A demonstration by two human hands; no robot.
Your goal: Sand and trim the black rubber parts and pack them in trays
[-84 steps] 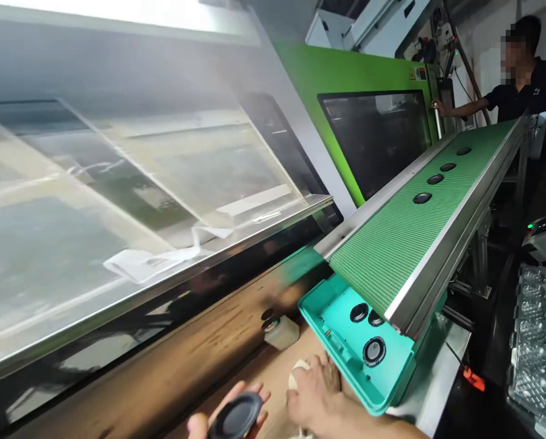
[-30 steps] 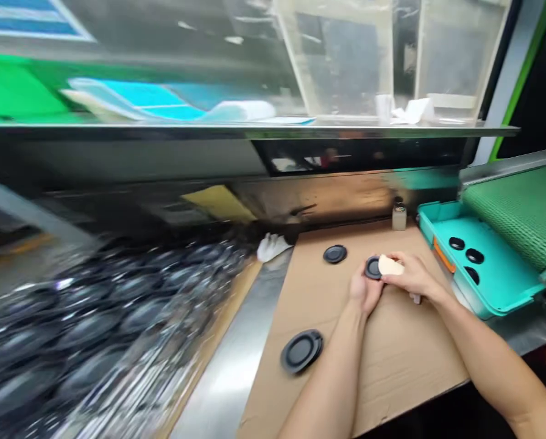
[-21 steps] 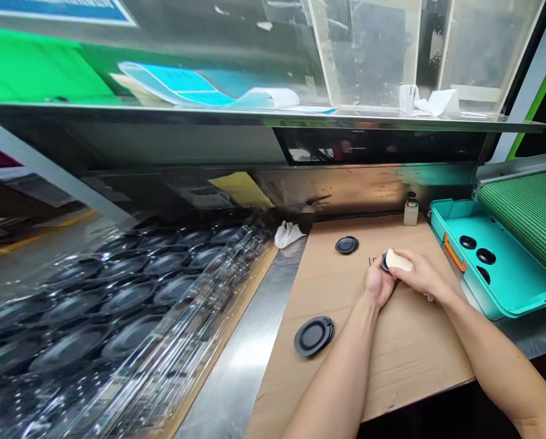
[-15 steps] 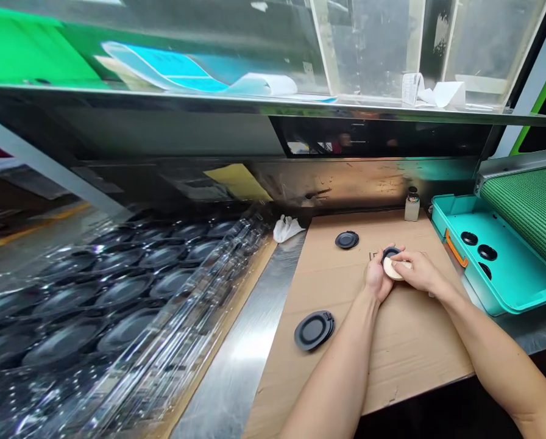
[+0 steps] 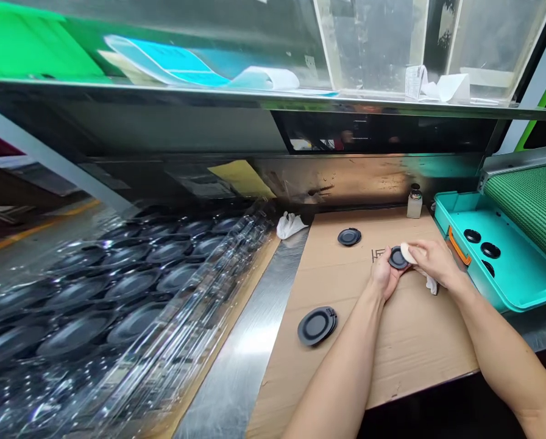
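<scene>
Atop our cardboard sheet [image 5: 419, 353], our left hand [image 5: 385, 274] cradles a round black disc [image 5: 397, 258] against its fingers, while our right hand [image 5: 432, 259] grips a cream foam pad [image 5: 408, 252], pressing it to the disc's edge. Another black disc [image 5: 348, 236] lies beyond them, a small stack of discs [image 5: 317, 325] lies nearer us, and a teal tray [image 5: 496, 274] sits to the right.

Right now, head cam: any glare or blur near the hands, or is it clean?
Head view: the left hand, black disc, cream pad and right hand look fairly sharp, no glare on them; bright glare sits on the steel strip; the clear blister trays at left are soft and streaked with reflections.
</scene>
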